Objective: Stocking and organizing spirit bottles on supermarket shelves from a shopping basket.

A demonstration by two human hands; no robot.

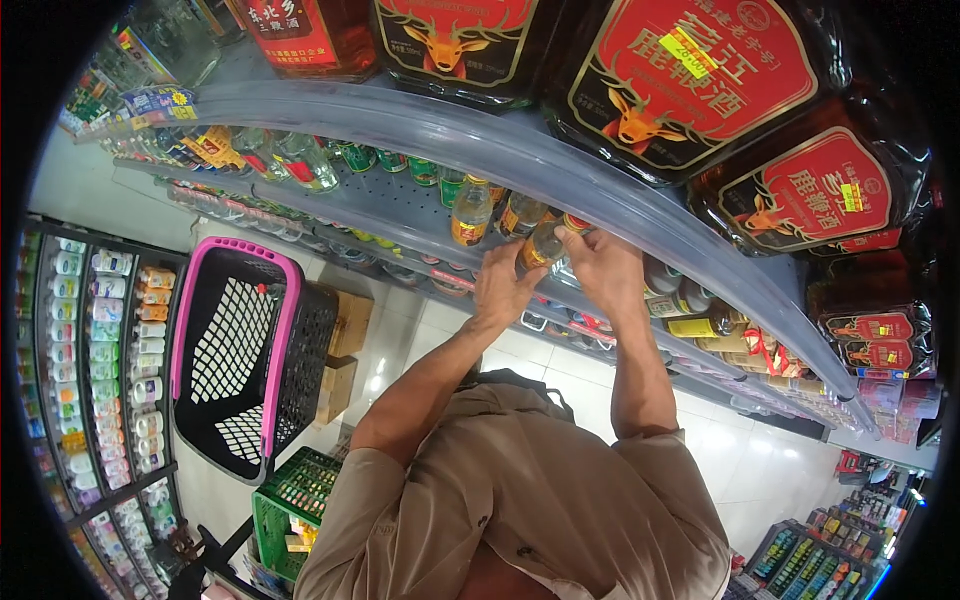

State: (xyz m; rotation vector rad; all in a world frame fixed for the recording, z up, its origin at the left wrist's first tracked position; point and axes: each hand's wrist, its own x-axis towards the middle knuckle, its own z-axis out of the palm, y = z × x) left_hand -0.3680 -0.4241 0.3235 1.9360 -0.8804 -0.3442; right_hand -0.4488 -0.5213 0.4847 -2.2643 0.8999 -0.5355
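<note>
A small amber bottle with a yellow label [541, 249] is between my two hands at the edge of a middle shelf. My left hand [503, 284] closes its fingers round the lower part of it. At the bottle's upper end, my right hand [604, 271] has its thumb and fingers closed on it. A similar clear bottle with a yellow label [470, 212] stands on the shelf just left of my hands, and another amber bottle [520, 215] stands beside it. My right hand partly hides the shelf behind it.
Large dark bottles with red labels [700, 75] line the upper shelf, whose clear front rail [400, 108] arches over my hands. An empty black shopping basket with a pink rim [290, 262] stands at left, near a green crate [268, 520]. Shelves of white bottles [108, 310] rise farther left.
</note>
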